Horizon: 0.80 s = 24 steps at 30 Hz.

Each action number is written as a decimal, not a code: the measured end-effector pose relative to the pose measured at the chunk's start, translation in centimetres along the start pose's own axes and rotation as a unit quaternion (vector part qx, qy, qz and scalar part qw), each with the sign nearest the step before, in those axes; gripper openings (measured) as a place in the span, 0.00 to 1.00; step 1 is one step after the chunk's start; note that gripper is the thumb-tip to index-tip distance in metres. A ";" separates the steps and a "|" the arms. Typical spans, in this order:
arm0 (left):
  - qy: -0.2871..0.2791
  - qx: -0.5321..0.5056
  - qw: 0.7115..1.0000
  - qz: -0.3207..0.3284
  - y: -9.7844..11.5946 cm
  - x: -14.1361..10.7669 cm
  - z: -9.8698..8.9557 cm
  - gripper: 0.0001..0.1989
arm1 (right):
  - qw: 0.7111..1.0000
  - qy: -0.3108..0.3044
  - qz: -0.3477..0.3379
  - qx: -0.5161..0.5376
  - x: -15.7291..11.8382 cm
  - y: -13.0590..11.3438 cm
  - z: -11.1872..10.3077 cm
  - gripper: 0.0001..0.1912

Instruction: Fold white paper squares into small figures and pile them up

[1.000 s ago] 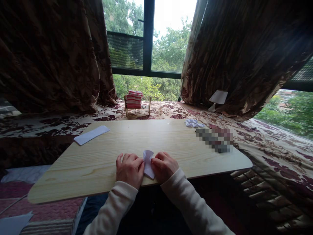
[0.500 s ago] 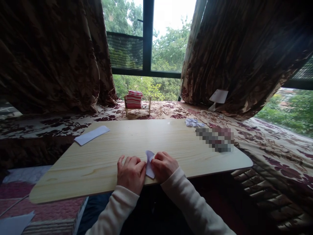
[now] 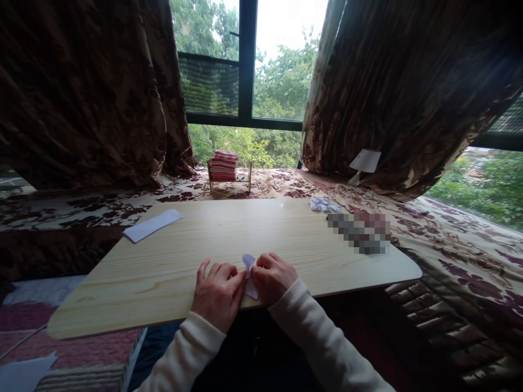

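A small piece of white paper (image 3: 250, 287) is pinched between my two hands near the front edge of the table. My left hand (image 3: 218, 291) grips its left side with thumb and forefinger, the other fingers curled above the tabletop. On the paper's right side, my right hand (image 3: 275, 277) has its fingers closed. The paper's top end curls upward between the fingertips, and its lower end points toward me. Both hands cover part of it, so its folds cannot be made out fully.
White paper strips (image 3: 153, 225) lie at the table's (image 3: 134, 277) left. Several small folded paper pieces (image 3: 324, 205) sit at the far right corner, beside a blurred-out item (image 3: 362, 233). Beyond stand a small rack with striped cloths (image 3: 224, 165) and a white lamp (image 3: 365, 161).
My left hand has shifted slightly left and toward me, its thumb and forefinger pressing farther over the paper. The paper now looks narrower and more bent in the middle.
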<state>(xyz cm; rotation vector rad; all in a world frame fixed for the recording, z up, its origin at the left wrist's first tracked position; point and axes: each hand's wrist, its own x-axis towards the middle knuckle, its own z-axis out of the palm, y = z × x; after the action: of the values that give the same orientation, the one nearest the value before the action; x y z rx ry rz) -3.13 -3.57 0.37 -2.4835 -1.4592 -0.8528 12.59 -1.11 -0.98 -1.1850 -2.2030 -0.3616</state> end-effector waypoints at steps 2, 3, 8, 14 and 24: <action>0.005 -0.004 1.000 -0.010 -0.1 -0.1 0.0 0.10 | 1.000 0.004 -0.008 0.002 0.0 0.1 0.0 0.10; 0.007 -0.004 1.000 -0.016 -0.1 -0.1 0.0 0.10 | 1.000 0.005 -0.015 0.006 0.0 0.2 -0.1 0.09; 0.008 0.001 0.999 -0.032 0.1 0.2 0.3 0.10 | 0.998 -0.008 -0.060 0.026 -0.1 0.8 -0.4 0.09; -0.014 0.003 1.000 -0.019 -0.1 0.2 -0.1 0.10 | 0.997 -0.025 -0.071 0.026 0.1 0.8 -0.7 0.06; -0.005 0.007 1.000 0.027 -0.4 -0.4 -0.5 0.11 | 0.995 -0.062 -0.040 0.062 0.0 0.6 -1.2 0.05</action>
<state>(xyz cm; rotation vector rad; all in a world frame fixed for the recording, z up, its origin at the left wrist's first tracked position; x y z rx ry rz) -3.80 -3.93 0.51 -2.5087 -1.3900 -0.8190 13.56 -1.32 -0.09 -1.0811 -2.3479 -0.1835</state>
